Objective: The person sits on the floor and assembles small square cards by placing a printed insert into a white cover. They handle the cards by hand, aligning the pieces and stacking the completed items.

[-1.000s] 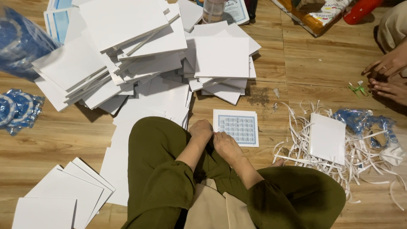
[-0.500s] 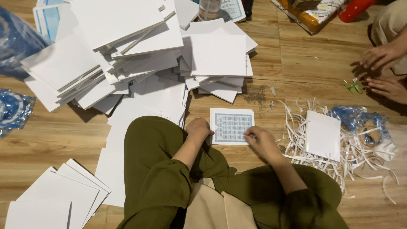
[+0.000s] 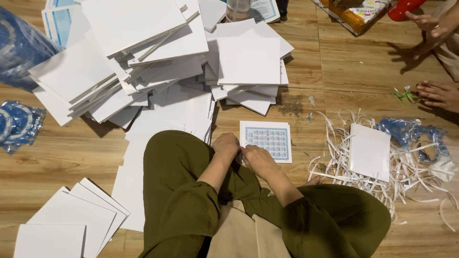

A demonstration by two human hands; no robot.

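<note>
Sitting: a person in olive-green clothes on a wooden floor, knees drawn up, both hands together at the lower left corner of a small card.
Around: big loose heaps of white boards lie beyond the knees, a fan of white sheets at the lower left, curled white paper strips with one white board on them at the right.
In the way: the left knee hides part of the white sheets under it.
Other person: two hands at the far right edge, well apart.
Card: the printed card is white-edged with a pale blue grid, flat on the floor, just beyond the hands.
Axis: nearly square; edges about parallel to the floor planks.
Left hand: fingers curled, at the card's corner.
Right hand: curled too, perhaps pinching the card's edge; the grip itself I cannot tell.
</note>
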